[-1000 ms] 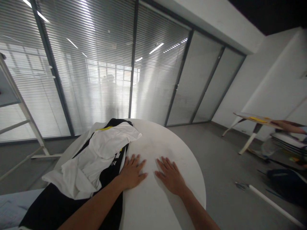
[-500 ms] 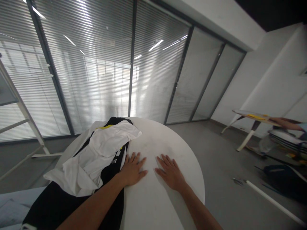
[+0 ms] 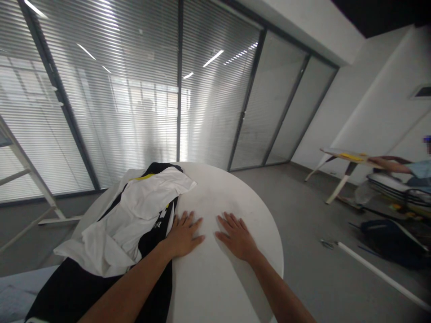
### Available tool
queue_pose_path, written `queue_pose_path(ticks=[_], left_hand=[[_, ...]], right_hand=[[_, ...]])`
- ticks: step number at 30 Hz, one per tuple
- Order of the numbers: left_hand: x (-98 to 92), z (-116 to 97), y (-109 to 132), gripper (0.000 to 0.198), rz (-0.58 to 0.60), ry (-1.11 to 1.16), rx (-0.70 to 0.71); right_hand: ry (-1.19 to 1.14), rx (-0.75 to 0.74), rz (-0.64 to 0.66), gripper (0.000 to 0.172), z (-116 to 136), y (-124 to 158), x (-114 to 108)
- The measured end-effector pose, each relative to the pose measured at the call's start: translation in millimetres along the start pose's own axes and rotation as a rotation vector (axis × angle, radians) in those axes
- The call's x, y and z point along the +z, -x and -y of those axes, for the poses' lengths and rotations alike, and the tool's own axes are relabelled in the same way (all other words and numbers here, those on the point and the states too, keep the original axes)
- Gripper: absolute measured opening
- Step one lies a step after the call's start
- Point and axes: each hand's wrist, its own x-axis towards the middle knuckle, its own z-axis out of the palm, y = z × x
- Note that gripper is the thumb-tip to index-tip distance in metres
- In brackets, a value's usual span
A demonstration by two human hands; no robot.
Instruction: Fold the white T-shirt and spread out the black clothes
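Observation:
My left hand [image 3: 184, 235] lies flat on the round white table [image 3: 215, 287], fingers spread, its outer edge against a black garment [image 3: 155, 244]. My right hand [image 3: 237, 235] also rests palm down on the tabletop, fingers apart and nothing in it. A crumpled white cloth garment [image 3: 144, 193] covers much of the black one on the table's left side. Yellow trim and white print show on the dark fabric. My left forearm passes over the lower part of the black garment and hides some of it.
Glass partitions with blinds [image 3: 141, 98] stand behind the table. A white metal frame [image 3: 37, 184] is at the left. On the right, another person's arm [image 3: 390, 163] reaches over a second table [image 3: 336, 154]. A white pole [image 3: 377, 271] and a dark bag [image 3: 390, 240] lie on the floor.
The view has turned slightly to the right, so more of the other person shows. Both my hands stay flat on the table, and the garments lie as before.

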Motion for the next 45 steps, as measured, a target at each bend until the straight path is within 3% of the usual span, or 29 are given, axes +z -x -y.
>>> queue_pose_path(ticks=[16, 29, 45], left_hand=[[-2.2, -0.4, 2.3, 0.080, 0.004, -0.001, 0.001], [2.4, -11.7, 13.6, 0.076, -0.100, -0.032, -0.030], [-2.8, -4.6, 14.4, 0.077, -0.056, -0.007, -0.004]], right_hand=[[-0.036, -0.001, -0.004, 0.063, -0.9, 0.8, -1.6], [-0.005, -0.014, -0.039, 0.061, 1.0, 4.1, 0.3], [-0.029, 0.005, -0.034, 0.061, 1.9, 4.0, -1.5]])
